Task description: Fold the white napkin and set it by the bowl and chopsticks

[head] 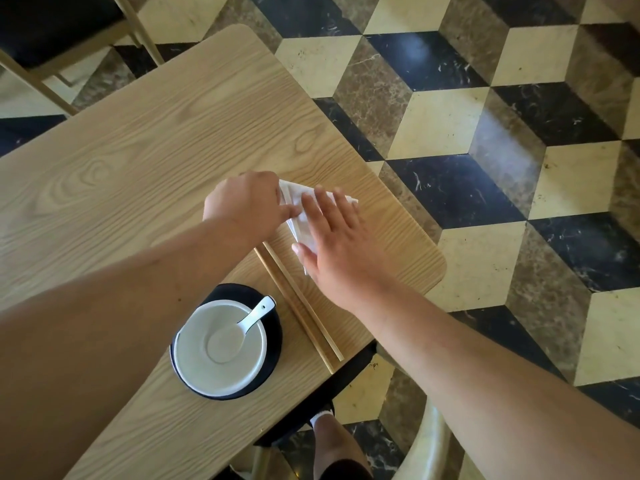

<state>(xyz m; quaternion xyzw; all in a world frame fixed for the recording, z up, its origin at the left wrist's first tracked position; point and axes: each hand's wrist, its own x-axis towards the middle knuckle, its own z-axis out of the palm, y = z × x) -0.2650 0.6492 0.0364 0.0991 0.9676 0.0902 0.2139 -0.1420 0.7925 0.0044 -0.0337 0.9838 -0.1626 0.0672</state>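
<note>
The white napkin (296, 195) lies folded on the wooden table (114, 174), just beyond the far tips of the two wooden chopsticks (300, 306). My left hand (247, 202) rests curled on the napkin's left part, its fingers pinching the paper. My right hand (332, 237) lies flat on the napkin's right part with fingers spread, covering much of it. A white bowl (194, 358) with a white spoon (251, 317) in it sits on a black plate (273, 336) to the left of the chopsticks.
The table's right edge (440, 271) runs close to the napkin, with patterned tiled floor beyond. A chair with a dark seat (45, 26) stands at the far left. A light chair back (436, 441) and my leg are below the near edge.
</note>
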